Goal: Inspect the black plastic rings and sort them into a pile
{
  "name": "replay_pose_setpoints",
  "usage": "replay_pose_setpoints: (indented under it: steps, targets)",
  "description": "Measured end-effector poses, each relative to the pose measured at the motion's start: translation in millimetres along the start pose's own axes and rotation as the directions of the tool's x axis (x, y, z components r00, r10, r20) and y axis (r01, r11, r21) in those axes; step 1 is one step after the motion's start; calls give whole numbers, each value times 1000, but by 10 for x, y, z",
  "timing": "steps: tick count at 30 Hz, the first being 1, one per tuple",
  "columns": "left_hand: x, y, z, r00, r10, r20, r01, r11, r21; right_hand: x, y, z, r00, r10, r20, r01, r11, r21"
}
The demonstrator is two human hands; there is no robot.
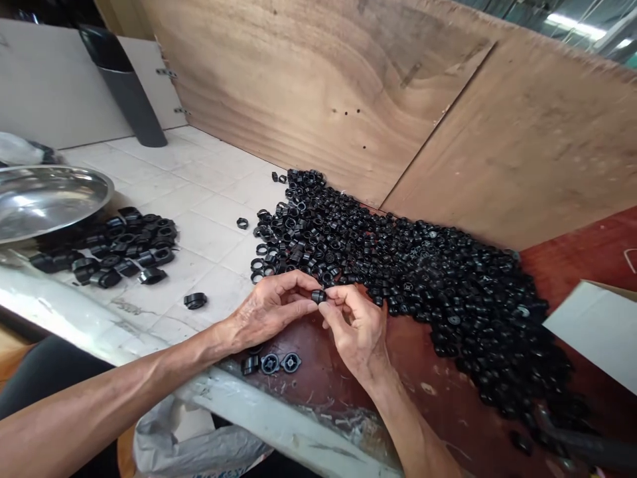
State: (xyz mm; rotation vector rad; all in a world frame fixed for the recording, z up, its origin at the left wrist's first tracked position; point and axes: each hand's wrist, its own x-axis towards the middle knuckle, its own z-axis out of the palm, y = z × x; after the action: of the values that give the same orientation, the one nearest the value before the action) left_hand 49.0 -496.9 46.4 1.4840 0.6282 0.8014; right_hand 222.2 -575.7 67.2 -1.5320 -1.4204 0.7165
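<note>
Between my two hands is a small black plastic part, short and round. My left hand pinches it from the left with thumb and fingers. From the right, my right hand grips the same part at its other side. Whether it is one piece or two fitted together, I cannot make out. Below the hands, near the table's front edge, lie two round black caps with side tabs and a black ring beside them. Beyond my fingers spreads a large heap of small black parts.
A steel bowl stands at the left by a pile of black rings. One ring lies alone. A plywood board closes off the back, with a dark bottle at back left. A white box sits right; a plastic bag hangs below.
</note>
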Motion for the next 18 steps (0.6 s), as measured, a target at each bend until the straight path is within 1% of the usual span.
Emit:
replay_pose_setpoints:
  steps: [2, 4, 5, 6, 7, 8, 9, 10, 11, 12, 13, 14, 15, 16, 18]
  targets:
    - [-1, -34, -15, 994, 112, 11, -112, 982, 151, -1, -23, 27, 990, 137, 35, -140, 984, 113]
    - [-4, -44, -35, 971, 231, 62, -239, 924, 299, 5, -51, 37, 963, 260, 74, -270, 940, 211]
    - [-5, -32, -45, 959, 268, 95, -285, 893, 348, 11, -61, 24, 948, 302, 105, -319, 919, 231]
    - [-6, -7, -53, 951, 282, 124, -309, 873, 378, 21, -65, -5, 931, 329, 158, -358, 908, 217]
    - [-7, 29, -60, 951, 266, 155, -307, 864, 399, 36, -59, -53, 913, 343, 222, -381, 910, 161]
    - [-7, 72, -64, 956, 221, 194, -284, 862, 421, 54, -43, -116, 899, 344, 270, -373, 926, 61]
    - [-7, 118, -66, 958, 153, 244, -252, 856, 451, 75, -14, -192, 894, 340, 291, -333, 940, -75]
    - [-6, 160, -65, 951, 78, 298, -224, 840, 494, 98, 25, -274, 911, 329, 250, -271, 933, -238]
    - [-3, 194, -60, 937, 6, 349, -208, 812, 545, 121, 73, -355, 945, 293, 147, -211, 887, -410]
    - [2, 214, -53, 922, -56, 384, -201, 778, 595, 144, 126, -428, 969, 244, 21, -190, 803, -565]
    - [9, 218, -43, 915, -98, 392, -194, 745, 639, 164, 178, -487, 977, 191, -93, -202, 704, -681]
    - [20, 205, -31, 923, -114, 368, -179, 719, 672, 181, 227, -532, 974, 146, -175, -228, 613, -756]
    - [34, 176, -17, 941, -103, 322, -159, 706, 691, 195, 269, -559, 967, 121, -226, -255, 543, -800]
    - [50, 132, -2, 959, -74, 274, -143, 706, 694, 207, 302, -573, 963, 110, -247, -269, 497, -825]
    - [86, 18, 23, 976, 17, 218, -165, 712, 682, 223, 344, -574, 965, 111, -237, -262, 456, -850]
